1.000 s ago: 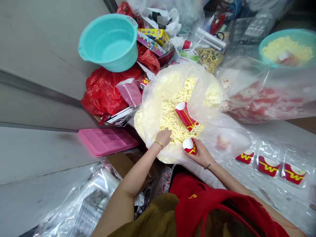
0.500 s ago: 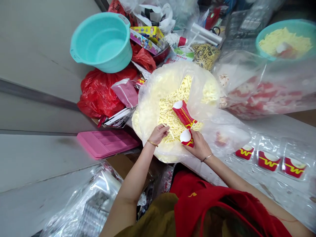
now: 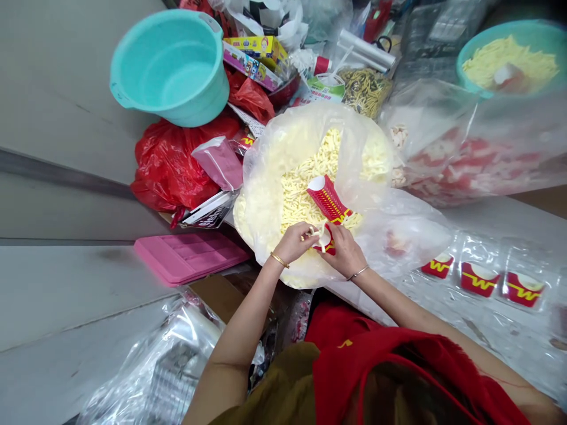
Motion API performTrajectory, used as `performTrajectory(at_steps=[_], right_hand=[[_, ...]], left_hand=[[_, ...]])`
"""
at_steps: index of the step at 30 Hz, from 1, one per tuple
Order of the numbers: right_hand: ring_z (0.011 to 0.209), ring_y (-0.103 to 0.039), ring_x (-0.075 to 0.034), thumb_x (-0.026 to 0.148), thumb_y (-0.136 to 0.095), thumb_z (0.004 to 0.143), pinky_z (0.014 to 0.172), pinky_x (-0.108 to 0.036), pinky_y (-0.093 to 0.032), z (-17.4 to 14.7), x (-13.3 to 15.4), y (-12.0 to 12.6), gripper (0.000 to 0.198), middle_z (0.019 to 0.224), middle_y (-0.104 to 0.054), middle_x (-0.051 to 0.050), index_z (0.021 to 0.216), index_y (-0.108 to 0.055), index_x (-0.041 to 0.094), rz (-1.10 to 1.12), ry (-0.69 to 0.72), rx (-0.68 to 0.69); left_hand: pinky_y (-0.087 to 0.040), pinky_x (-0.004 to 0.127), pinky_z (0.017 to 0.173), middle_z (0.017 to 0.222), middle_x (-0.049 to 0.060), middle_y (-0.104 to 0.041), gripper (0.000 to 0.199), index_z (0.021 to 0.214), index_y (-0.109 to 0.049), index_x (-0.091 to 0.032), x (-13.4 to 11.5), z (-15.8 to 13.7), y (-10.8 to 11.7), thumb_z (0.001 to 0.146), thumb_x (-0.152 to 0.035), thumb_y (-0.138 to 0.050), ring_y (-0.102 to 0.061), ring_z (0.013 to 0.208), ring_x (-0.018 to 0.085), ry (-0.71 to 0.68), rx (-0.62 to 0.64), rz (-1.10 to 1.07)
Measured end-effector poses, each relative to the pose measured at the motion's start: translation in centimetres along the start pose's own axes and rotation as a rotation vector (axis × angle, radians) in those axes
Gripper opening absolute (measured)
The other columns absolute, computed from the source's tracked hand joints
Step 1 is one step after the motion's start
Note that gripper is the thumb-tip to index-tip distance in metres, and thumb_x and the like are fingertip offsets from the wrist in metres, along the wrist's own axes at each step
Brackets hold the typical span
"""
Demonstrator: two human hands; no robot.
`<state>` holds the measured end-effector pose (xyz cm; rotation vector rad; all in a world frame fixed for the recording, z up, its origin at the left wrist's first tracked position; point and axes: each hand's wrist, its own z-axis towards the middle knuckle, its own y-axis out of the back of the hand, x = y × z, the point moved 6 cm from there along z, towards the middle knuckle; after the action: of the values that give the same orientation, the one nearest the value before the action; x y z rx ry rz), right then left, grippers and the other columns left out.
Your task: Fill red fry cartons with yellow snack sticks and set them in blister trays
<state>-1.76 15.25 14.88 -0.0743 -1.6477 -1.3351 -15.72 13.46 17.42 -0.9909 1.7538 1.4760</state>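
One open bag [image 3: 268, 156], cluttered white table [image 3: 491, 223]

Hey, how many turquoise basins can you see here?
2. One basin sits at upper left, above a red plastic bag; another basin is at upper right, holding pale yellow strips. More might be hidden.

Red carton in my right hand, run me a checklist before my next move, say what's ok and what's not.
1. Right hand holding the red carton: ok.
2. Left hand holding pale strips at the carton's mouth: ok.
3. Those strips wholly inside the carton: not ok, some show outside it.
4. Carton full: cannot tell, the hands hide much of it.
5. Plastic bag open: ok.
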Motion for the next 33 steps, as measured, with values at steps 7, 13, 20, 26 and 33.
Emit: performTrajectory(at_steps=[7,13,20,26,33], right_hand=[[0.110,-0.045,-0.032,0.030,-0.061,0.078,0.092,-0.050,-0.044,-0.4,-0.2,0.2,0.067,0.119,-0.047,-0.016,0.136,-0.029,0.017,-0.044,0.071,-0.020],[0.111,-0.045,-0.031,0.033,-0.065,0.077,0.093,-0.048,-0.045,-0.9,-0.6,0.2,0.071,0.119,-0.047,-0.016,0.136,-0.029,0.015,-0.022,0.057,-0.032],[0.115,-0.043,-0.030,0.033,-0.061,0.080,0.098,-0.046,-0.042,-1.7,-1.0,0.3,0.069,0.122,-0.046,-0.016,0.137,-0.027,0.016,0.026,0.102,-0.039],[0.113,-0.046,-0.031,0.043,-0.062,0.079,0.096,-0.047,-0.044,-2.7,-2.7,0.6,0.074,0.121,-0.047,-0.017,0.137,-0.027,0.015,0.032,0.011,0.014],[0.110,-0.048,-0.031,0.045,-0.061,0.079,0.090,-0.046,-0.048,-4.9,-2.4,-0.6,0.073,0.121,-0.048,-0.017,0.137,-0.028,0.015,0.036,0.016,0.141]], left_hand=[[-0.037,0.023,0.061,0.064,-0.002,-0.052,0.018,0.071,-0.053,-0.017,-1.0,0.2,-1.1,0.080,-0.032,-0.058,-0.048,0.063,0.011,0.055,-0.048,0.261],[-0.041,0.023,0.066,0.076,0.001,-0.061,0.015,0.082,-0.059,-0.017,-1.4,0.2,-2.2,0.081,-0.032,-0.056,-0.055,0.070,0.013,0.088,-0.041,0.224],[-0.044,0.025,0.075,0.085,0.003,-0.067,0.021,0.088,-0.066,-0.019,-0.8,-0.4,-1.9,0.085,-0.023,-0.046,-0.060,0.081,0.015,0.058,0.094,0.276],[-0.044,0.032,0.073,0.085,0.008,-0.067,0.016,0.083,-0.066,-0.017,5.0,-2.2,1.4,0.074,-0.025,-0.055,-0.061,0.083,0.023,0.394,0.205,0.699],[-0.041,0.029,0.064,0.078,0.007,-0.062,0.007,0.071,-0.059,-0.017,7.4,-2.2,-1.3,0.068,-0.022,-0.056,-0.058,0.076,0.022,0.460,0.254,0.685]])
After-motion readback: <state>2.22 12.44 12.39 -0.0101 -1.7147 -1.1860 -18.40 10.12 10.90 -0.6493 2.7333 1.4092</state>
